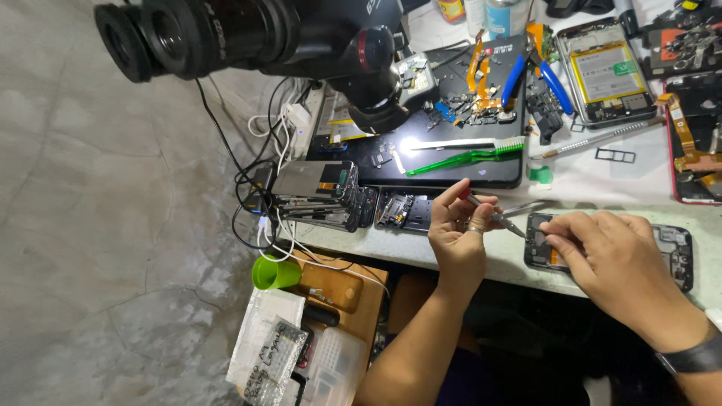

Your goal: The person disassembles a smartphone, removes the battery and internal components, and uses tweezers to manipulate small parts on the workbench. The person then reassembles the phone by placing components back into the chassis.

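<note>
The person's left hand (457,229) rises over the near edge of the pale worktop (602,180), its grip closed around a slim tool with a red handle (492,214) whose metal tip slants down and to the right. That tip ends just beside the opened phone (673,252), which lies flat on the worktop at its front edge, back cover off and dark inner parts showing. The right hand (613,256) rests on top of this phone, fingers curled and pressed down onto its left portion (whether they pinch anything small there cannot be told). A dark band circles the right wrist (693,357). Behind the hands sits a black mat (451,162) with a green-handled brush (466,156) lying across it, and farther back blue-handled pliers (538,75) beside loose orange flex parts. A second opened phone with a yellow-edged battery (608,71) lies at the rear right. A black microscope (248,34) hangs over the left of the worktop, above a stack of phone frames (320,192) and tangled cables (263,173). A green cup (274,273) stands below the worktop's edge.
</note>
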